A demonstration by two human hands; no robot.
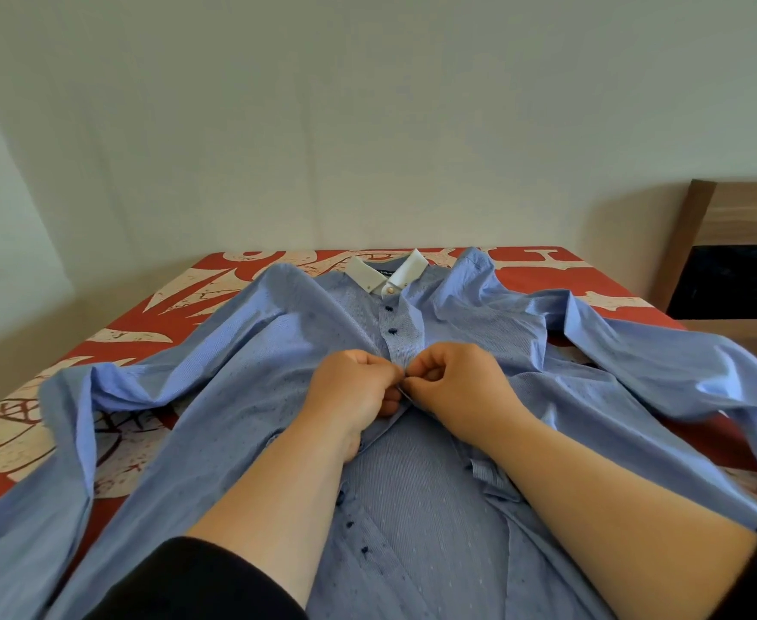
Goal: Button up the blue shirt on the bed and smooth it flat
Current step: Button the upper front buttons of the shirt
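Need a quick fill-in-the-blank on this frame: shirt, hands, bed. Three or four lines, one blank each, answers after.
1. The blue shirt has a collar coloured ____.
2. Both the left hand and the right hand pinch the shirt's front ____, below two fastened dark buttons.
3. The shirt lies on a bedsheet printed cream on ____.
4. Below the hands the front is ____, three dark buttons unfastened.

Missing words: white; placket; red; open
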